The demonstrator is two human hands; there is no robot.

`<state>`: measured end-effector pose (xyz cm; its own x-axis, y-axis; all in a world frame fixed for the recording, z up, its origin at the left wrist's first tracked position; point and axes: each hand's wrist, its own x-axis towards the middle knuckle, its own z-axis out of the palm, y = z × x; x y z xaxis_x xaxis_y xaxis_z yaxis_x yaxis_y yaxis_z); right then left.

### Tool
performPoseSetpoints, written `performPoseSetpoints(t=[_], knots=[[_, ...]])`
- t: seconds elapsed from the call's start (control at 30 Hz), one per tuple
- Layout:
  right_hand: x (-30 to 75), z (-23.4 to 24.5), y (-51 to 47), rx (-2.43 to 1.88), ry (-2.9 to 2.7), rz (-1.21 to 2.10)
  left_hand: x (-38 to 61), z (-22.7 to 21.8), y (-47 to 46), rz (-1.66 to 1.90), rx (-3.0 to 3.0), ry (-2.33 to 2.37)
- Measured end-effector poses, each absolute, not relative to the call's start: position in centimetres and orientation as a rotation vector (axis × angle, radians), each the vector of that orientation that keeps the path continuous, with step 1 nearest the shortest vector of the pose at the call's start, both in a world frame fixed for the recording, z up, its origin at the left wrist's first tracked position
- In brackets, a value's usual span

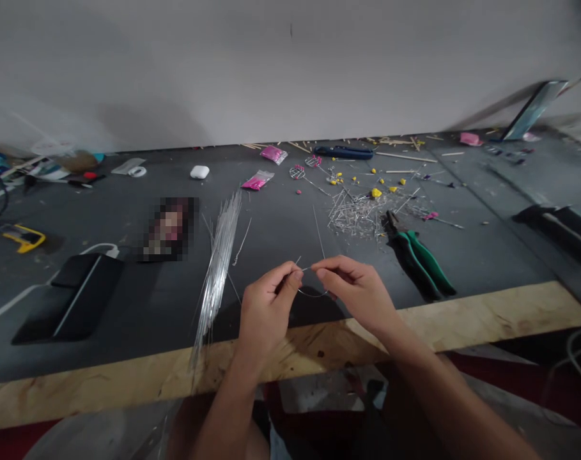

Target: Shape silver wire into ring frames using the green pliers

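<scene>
Above the table's front edge, my left hand [266,306] and my right hand [355,287] pinch the two ends of a thin silver wire [314,292]. The wire curves down in a loop between my fingertips. Both hands are closed in a pinch, nearly touching. A bundle of long straight silver wires [220,255] lies on the dark table top [280,223] just left of my left hand. Green-handled pliers [417,255] lie to the right of my right hand.
A heap of cut wire bits [355,214] with yellow beads [376,191] lies behind the pliers. Pink bead bags [257,181], a white earbud case [199,171] and blue-handled cutters [342,152] sit farther back. A black case [72,294] lies at the left.
</scene>
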<state>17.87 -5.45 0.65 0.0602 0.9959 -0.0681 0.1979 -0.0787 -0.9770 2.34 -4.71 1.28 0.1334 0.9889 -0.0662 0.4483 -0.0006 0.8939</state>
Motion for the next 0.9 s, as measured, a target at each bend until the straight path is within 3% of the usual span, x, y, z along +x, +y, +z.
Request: performPoseSetpoints(t=[0.9], knots=[[16.90, 0.26, -5.47, -1.434, -1.188, 1.106, 2.77, 0.48, -5.05, 0.915, 1.662, 1.379]])
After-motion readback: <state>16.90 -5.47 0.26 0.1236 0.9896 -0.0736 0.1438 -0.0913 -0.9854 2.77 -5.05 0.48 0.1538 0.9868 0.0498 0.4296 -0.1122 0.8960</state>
